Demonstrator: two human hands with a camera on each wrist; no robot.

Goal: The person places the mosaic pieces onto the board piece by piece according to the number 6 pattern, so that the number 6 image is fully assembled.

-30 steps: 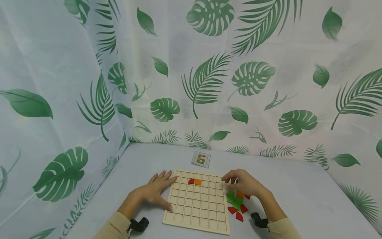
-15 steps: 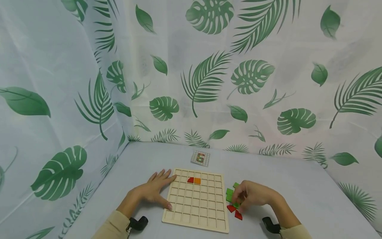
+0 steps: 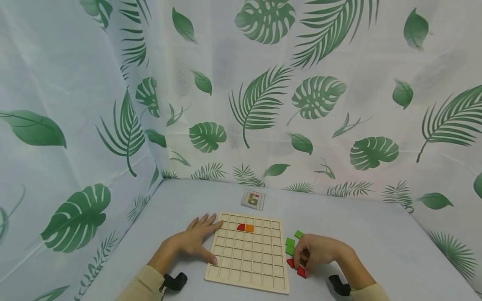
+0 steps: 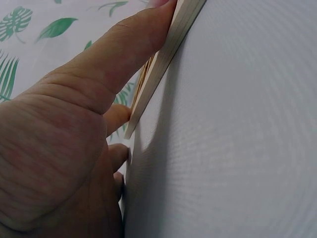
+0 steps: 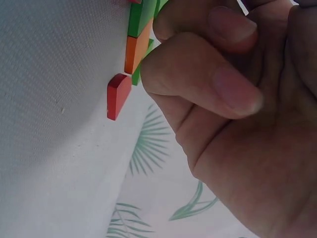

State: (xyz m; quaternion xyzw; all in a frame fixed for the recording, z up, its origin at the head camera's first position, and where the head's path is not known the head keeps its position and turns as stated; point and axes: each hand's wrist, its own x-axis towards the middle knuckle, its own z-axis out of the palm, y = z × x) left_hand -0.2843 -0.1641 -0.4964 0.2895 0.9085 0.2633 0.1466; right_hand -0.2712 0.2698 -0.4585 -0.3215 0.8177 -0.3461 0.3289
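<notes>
A pale wooden grid board [image 3: 248, 259] lies on the table in the head view, with a red quarter-round tile [image 3: 241, 227] and an orange square tile [image 3: 249, 228] in its upper cells. My left hand [image 3: 193, 243] is spread along its left side, thumb and index finger touching the edge. Over the loose tiles on the right, my right hand [image 3: 321, 250] reaches down with bent fingers, fingertips right at the red tiles [image 3: 301, 272]. Green tiles [image 3: 290, 242] lie beside it. In the right wrist view its curled fingers show near an orange tile [image 5: 134, 53]; I cannot tell whether it pinches one.
A small card [image 3: 253, 199] printed with a coloured figure on a grid lies behind the board. Black wrist-worn devices hang at both wrists. White cloth with green leaves [image 3: 207, 137] hangs behind and to the left of the table.
My right hand has moved from the board's upper right edge toward me, down to the loose tiles, and its fingers have shifted slightly among them. The left hand stays at the board.
</notes>
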